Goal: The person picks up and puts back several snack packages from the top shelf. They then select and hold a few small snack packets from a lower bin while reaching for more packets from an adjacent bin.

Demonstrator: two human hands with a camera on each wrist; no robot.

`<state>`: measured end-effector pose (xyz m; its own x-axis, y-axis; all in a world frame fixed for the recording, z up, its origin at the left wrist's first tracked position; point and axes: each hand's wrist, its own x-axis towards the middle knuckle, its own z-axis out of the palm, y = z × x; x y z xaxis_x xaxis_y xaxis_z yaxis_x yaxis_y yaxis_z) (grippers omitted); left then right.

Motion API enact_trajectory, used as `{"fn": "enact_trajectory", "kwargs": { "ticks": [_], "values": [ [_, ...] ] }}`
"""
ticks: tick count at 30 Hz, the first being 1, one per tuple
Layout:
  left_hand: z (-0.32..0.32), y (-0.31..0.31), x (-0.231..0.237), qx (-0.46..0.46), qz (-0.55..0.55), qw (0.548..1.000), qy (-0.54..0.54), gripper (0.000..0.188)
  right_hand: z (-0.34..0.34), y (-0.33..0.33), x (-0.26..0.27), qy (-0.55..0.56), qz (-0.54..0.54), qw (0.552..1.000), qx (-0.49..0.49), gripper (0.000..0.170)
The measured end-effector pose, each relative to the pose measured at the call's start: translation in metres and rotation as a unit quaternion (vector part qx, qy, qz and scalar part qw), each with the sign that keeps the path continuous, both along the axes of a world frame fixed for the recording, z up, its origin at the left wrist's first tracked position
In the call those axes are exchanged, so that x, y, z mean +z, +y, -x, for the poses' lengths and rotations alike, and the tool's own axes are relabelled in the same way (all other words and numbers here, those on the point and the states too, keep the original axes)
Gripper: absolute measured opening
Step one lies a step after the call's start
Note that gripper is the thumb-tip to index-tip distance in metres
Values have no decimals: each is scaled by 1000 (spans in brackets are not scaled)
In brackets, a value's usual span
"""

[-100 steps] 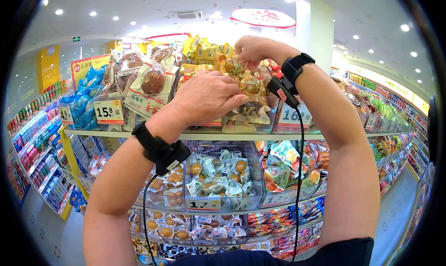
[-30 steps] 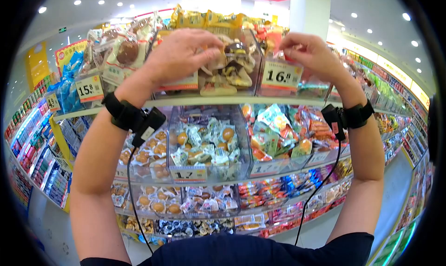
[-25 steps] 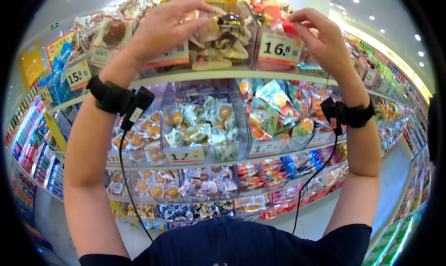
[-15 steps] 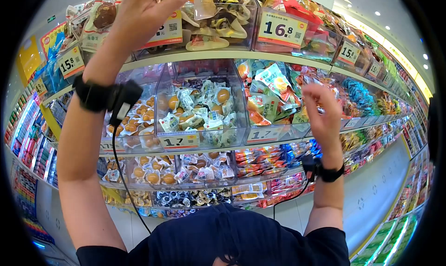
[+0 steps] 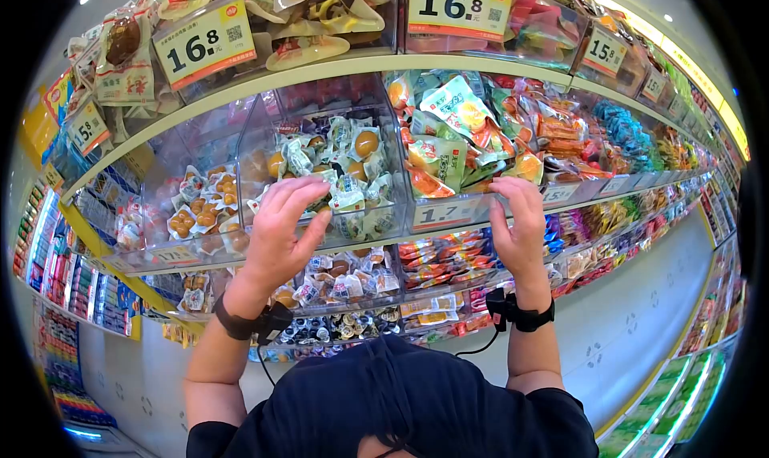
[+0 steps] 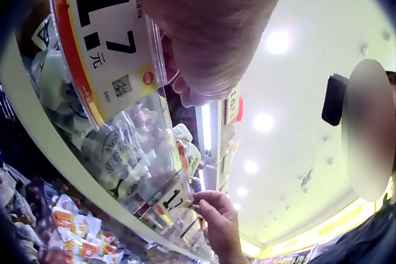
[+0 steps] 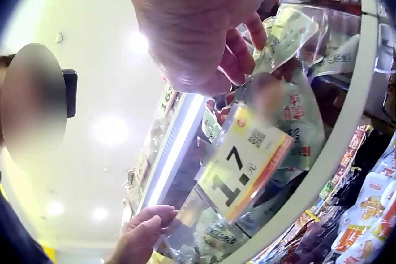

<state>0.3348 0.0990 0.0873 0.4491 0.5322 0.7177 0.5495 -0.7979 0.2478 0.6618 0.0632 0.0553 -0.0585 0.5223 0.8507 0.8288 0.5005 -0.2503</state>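
My left hand (image 5: 284, 230), fingers loosely bent and holding nothing, is at the front wall of a clear bin of small wrapped brown eggs (image 5: 367, 144) on the second shelf. In the left wrist view a 1.7 price tag (image 6: 111, 35) hangs just beside that hand. My right hand (image 5: 522, 226) is at the front rim of the neighbouring bin, its fingertips right at the green and orange snack packets (image 5: 440, 162). From the right wrist view, its fingers reach over the rim beside a packet (image 7: 288, 38), above another 1.7 price tag (image 7: 244, 162). Nothing is gripped in it.
Above runs the top shelf edge (image 5: 336, 67), with 16.8 price tags and vacuum-packed food (image 5: 328, 18). Lower shelves hold more wrapped snacks (image 5: 448, 254). To the right lies the aisle floor (image 5: 625, 314). Black cameras (image 5: 276, 322) are strapped to both wrists.
Both hands have come down from the top-shelf bins to the second-shelf bins, the right hand first. The head view has tilted downward.
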Motion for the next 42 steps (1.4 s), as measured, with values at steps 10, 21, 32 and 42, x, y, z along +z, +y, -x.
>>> {"fn": "enact_trajectory", "kwargs": {
  "ticks": [10,21,32,42],
  "values": [
    [-7,1,-13,79,-11,995,-55,23,25,33,58,-5,3,998,65,41],
    [-12,-3,-13,98,9,991,-94,22,36,65,55,-119,31,992,26,41],
    [-11,-5,-10,90,20,991,-97,22,39,69,43,-68,-9,997,16,35],
    [-4,-1,-14,42,5,996,-84,20,43,67,31,-10,-33,999,35,36]
  ]
}}
